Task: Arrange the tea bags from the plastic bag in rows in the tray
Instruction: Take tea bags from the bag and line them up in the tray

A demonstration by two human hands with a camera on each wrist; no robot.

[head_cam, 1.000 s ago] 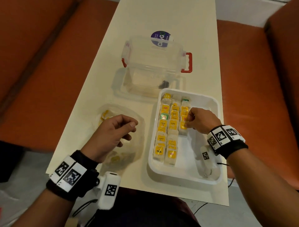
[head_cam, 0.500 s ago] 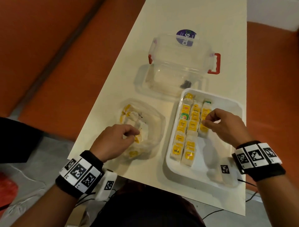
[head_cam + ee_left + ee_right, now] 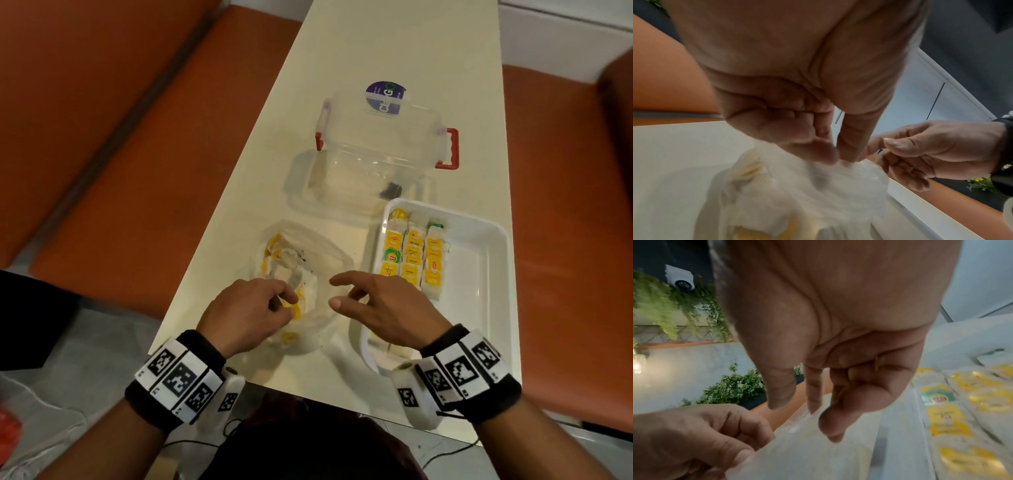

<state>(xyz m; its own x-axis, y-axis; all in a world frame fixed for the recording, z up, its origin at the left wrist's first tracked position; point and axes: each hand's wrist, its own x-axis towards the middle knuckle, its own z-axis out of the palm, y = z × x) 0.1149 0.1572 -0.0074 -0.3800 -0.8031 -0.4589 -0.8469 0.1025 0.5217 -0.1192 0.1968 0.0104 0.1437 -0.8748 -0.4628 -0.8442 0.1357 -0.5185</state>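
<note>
Pinching one plastic bag, left hand; right hand fingers spread, three tea-bag rows.

Head view looks down; wrist views close, sharing the plastic bag.

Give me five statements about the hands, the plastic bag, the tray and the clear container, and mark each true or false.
1. The left hand pinches the plastic bag. True.
2. The right hand holds a tea bag. False: its fingers are spread and hold nothing, reaching toward the plastic bag.
3. The tea bags lie in rows against the left side of the tray. True.
4. The clear container stands inside the tray. False: it stands on the table, beyond the tray.
5. The plastic bag lies to the right of the tray. False: it lies to the tray's left.
</note>
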